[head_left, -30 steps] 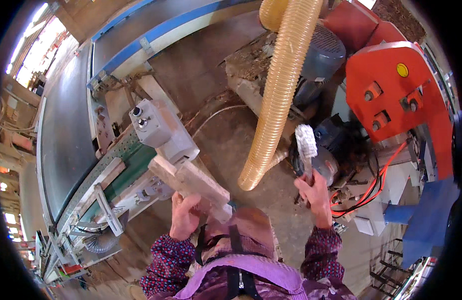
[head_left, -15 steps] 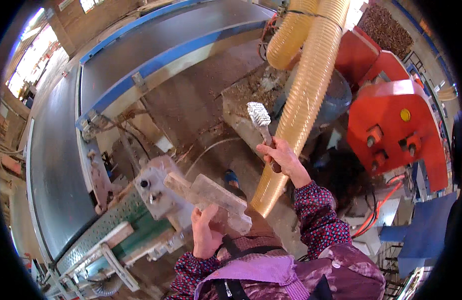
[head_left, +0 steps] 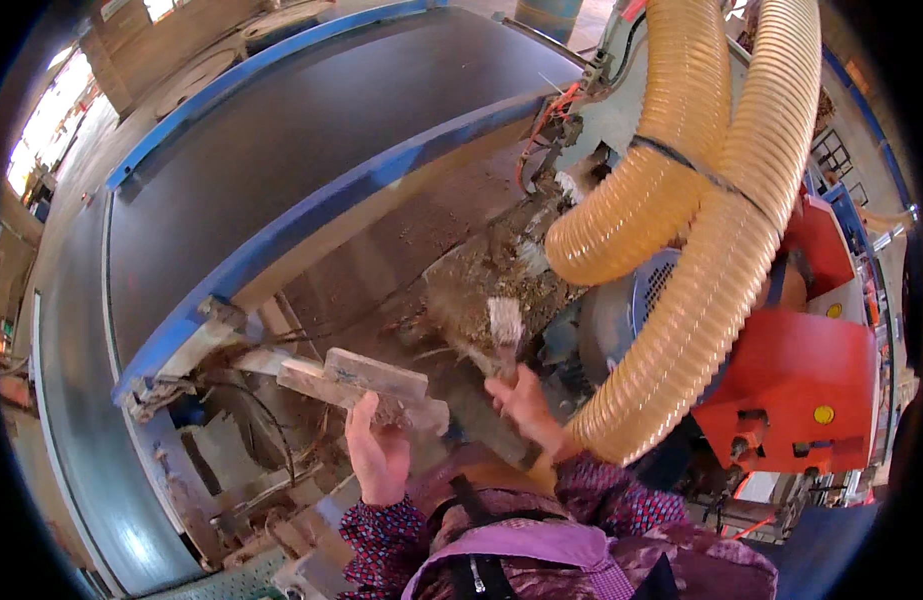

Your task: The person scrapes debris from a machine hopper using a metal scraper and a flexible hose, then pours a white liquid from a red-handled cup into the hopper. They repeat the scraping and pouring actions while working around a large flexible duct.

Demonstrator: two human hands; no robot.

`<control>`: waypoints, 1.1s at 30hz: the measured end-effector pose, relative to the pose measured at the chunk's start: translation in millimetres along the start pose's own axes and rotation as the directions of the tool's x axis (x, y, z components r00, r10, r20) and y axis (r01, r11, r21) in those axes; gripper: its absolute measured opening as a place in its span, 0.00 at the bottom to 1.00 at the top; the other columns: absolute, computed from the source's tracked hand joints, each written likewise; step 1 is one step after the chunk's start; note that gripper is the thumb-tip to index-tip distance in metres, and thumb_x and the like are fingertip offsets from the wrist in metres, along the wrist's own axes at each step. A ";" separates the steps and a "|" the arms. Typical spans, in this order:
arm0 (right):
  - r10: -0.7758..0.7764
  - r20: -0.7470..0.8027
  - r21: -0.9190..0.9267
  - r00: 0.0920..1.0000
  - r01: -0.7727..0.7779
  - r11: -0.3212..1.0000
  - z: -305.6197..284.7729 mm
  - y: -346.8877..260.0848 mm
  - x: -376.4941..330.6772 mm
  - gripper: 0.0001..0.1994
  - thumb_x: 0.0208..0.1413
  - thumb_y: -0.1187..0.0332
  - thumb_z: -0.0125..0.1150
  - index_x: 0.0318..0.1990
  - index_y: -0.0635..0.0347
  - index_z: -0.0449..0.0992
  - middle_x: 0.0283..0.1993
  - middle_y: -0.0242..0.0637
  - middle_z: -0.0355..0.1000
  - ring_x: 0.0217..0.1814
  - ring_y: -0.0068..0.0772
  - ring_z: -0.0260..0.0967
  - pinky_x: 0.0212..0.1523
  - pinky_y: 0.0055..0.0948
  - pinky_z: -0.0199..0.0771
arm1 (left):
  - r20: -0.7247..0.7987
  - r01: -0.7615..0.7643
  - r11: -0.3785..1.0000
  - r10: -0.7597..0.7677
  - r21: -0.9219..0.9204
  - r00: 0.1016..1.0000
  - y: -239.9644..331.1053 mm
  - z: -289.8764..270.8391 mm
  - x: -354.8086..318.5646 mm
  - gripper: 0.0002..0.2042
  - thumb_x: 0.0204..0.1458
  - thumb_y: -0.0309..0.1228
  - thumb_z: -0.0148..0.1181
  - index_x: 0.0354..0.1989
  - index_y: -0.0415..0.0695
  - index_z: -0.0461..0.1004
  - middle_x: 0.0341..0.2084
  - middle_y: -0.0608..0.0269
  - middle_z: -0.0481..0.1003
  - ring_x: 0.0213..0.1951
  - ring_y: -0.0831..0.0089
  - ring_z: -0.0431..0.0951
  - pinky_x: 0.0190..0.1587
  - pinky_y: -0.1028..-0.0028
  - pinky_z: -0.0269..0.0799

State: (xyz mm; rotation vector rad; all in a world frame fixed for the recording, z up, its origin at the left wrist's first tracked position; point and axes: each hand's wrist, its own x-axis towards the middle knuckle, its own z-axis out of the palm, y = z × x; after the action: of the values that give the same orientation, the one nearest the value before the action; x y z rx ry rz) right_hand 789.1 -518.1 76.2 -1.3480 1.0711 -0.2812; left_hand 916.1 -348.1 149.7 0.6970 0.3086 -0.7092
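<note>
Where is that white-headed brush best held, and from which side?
Probably by its handle, from the person's side, as the right hand does: the handle is narrow and points that way, with the wider white head farthest away.

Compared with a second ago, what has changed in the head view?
The right hand has carried the brush leftward, nearer the wooden pieces. The view has swung: the yellow hose sits farther right, the red machine lower. Both grips stayed: left hand on the wooden pieces, right on the brush.
</note>
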 end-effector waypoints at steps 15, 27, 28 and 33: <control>0.094 -0.244 0.284 0.965 -0.022 0.959 8.7 3.1 74.0 0.08 0.50 0.66 0.57 0.30 0.59 0.66 0.18 0.28 0.62 0.17 0.17 0.58 0.16 0.21 0.56 | 0.362 0.306 0.867 -0.452 0.393 0.815 -135.4 244.7 284.1 0.04 0.45 0.28 0.58 0.29 0.46 0.71 0.26 0.68 0.71 0.29 0.76 0.71 0.30 0.76 0.64; 0.451 -0.382 0.721 0.807 -0.045 0.691 52.9 -51.8 140.4 0.06 0.51 0.68 0.54 0.31 0.60 0.66 0.19 0.28 0.61 0.15 0.18 0.57 0.12 0.20 0.52 | 0.089 0.624 0.534 -0.795 0.571 0.600 -296.5 379.4 353.0 0.15 0.43 0.30 0.59 0.42 0.43 0.70 0.39 0.62 0.71 0.41 0.71 0.70 0.37 0.71 0.70; 0.484 -0.371 0.670 0.792 -0.132 0.730 54.7 -54.8 143.4 0.07 0.50 0.68 0.54 0.31 0.61 0.67 0.19 0.30 0.63 0.16 0.19 0.59 0.14 0.21 0.55 | 0.082 0.627 0.530 -0.797 0.571 0.598 -309.8 381.5 360.5 0.16 0.43 0.30 0.60 0.42 0.43 0.70 0.39 0.62 0.71 0.41 0.71 0.70 0.38 0.72 0.70; 0.551 -0.443 0.648 0.707 -0.173 0.742 63.0 -62.7 142.1 0.09 0.50 0.66 0.57 0.27 0.63 0.69 0.18 0.32 0.66 0.17 0.21 0.61 0.15 0.25 0.59 | 0.832 -0.859 0.171 -0.395 0.483 0.389 -360.7 356.3 388.5 0.17 0.43 0.27 0.58 0.43 0.44 0.69 0.37 0.58 0.72 0.38 0.64 0.73 0.40 0.70 0.70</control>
State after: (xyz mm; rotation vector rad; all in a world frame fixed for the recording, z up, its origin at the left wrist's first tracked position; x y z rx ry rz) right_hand 936.3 -595.9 57.1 -0.4439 1.6269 -0.7013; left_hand 961.8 -977.7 52.1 1.4312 -1.5863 -0.6872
